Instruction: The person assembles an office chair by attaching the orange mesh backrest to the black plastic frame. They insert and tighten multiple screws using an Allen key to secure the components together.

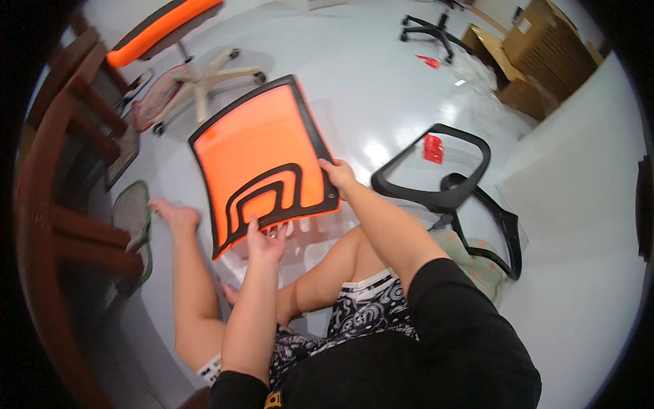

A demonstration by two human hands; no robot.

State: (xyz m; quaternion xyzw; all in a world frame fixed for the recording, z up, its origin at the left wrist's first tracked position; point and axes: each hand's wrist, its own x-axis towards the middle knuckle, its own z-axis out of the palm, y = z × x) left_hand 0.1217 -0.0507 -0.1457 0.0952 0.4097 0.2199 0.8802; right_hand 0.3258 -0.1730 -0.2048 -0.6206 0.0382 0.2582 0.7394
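An orange mesh chair backrest (255,133) with a black frame is held up in front of me, tilted above the floor. My left hand (266,244) grips its near lower edge, with the thumb on the front face by the black curved lumbar piece (294,178). At the right side of the frame, my right hand (338,176) closes on the black border near the lower corner. To the right, a black plastic loop-shaped frame (470,194) lies on the floor. A black curved bracket (512,235) rests beside it.
A red plastic packet (433,148) shows inside the loop frame. Cardboard boxes (548,51) and clear plastic wrap (477,71) sit far right, near a black wheeled chair base (436,31). An orange chair (197,85) stands far left. Brown wooden furniture (51,170) lines the left.
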